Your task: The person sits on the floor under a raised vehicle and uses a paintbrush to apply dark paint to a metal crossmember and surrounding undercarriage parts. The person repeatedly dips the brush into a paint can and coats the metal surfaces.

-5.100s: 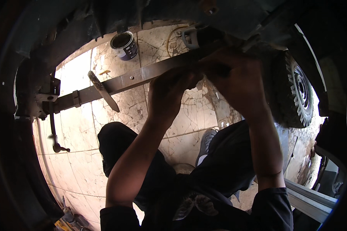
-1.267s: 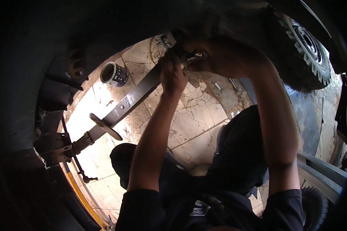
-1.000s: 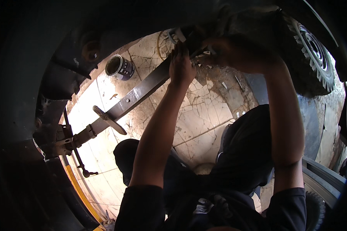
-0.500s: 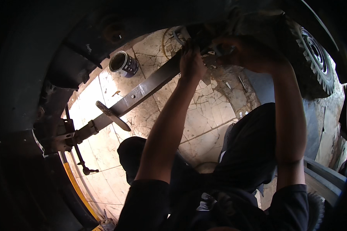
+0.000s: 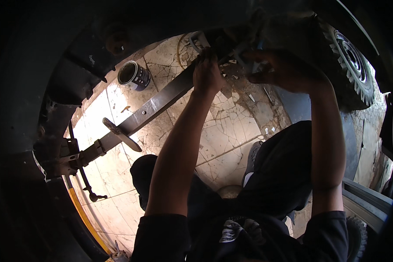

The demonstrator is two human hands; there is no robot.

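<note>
A long, flat steel leaf spring [image 5: 163, 99] runs diagonally from the lower left to the dark parts at the top centre. My left hand [image 5: 207, 74] is closed over its upper end, fingertips on the far side. To the right, my right hand [image 5: 279, 70] is held in a C shape, thumb and fingers apart, beside a grey metal piece [image 5: 241, 56]. Shadow hides most of what lies around those fingertips. Across the spring's lower half lies a flat, knife-like tool [image 5: 122, 134]. A clip band [image 5: 100, 147] wraps the spring near its lower end.
An open paint can [image 5: 140, 80] stands on the cracked tile floor [image 5: 227, 131] beyond the spring. Dark vehicle bodywork [image 5: 74, 74] curves overhead and left. A jointed rod [image 5: 86, 180] hangs at lower left. A chunky-treaded wheel [image 5: 351, 61] is at right, metal rails [image 5: 367, 198] below it.
The whole view has shifted slightly, so the scene sits a little further left. My left hand stays at the spring's end. My right thumb and fingers look more spread.
</note>
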